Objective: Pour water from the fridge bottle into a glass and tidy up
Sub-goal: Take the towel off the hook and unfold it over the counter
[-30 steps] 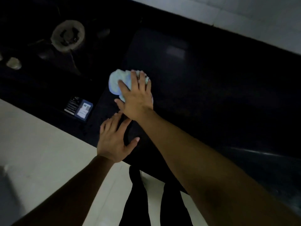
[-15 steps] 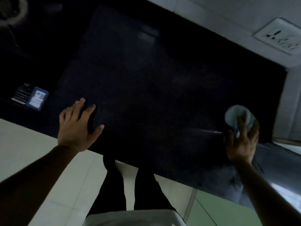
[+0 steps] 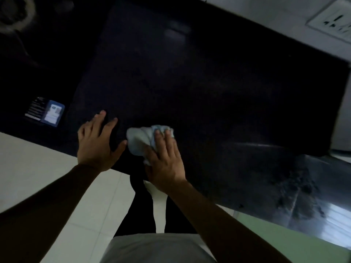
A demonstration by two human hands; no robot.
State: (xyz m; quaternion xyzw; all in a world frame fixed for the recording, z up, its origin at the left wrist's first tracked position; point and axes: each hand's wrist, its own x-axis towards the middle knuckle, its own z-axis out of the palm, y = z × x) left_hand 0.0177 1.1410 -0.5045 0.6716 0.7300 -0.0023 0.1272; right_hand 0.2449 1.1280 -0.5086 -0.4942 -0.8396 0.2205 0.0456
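A crumpled light blue cloth (image 3: 139, 142) lies on the black countertop (image 3: 209, 88) close to its front edge. My right hand (image 3: 164, 160) presses flat on top of the cloth, fingers spread over it. My left hand (image 3: 96, 141) rests palm down on the counter edge just left of the cloth, fingers apart and holding nothing. No bottle or glass shows in this dim view.
A gas stove with a burner ring (image 3: 15, 15) and a blue label sticker (image 3: 53, 112) sits at the left. A wall socket plate (image 3: 334, 23) is at the upper right. White floor tiles (image 3: 38, 168) and my dark trousers are below.
My right hand has swept the cloth from the far right of the counter back to the left, beside my left hand. The left hand has stayed on the counter edge.
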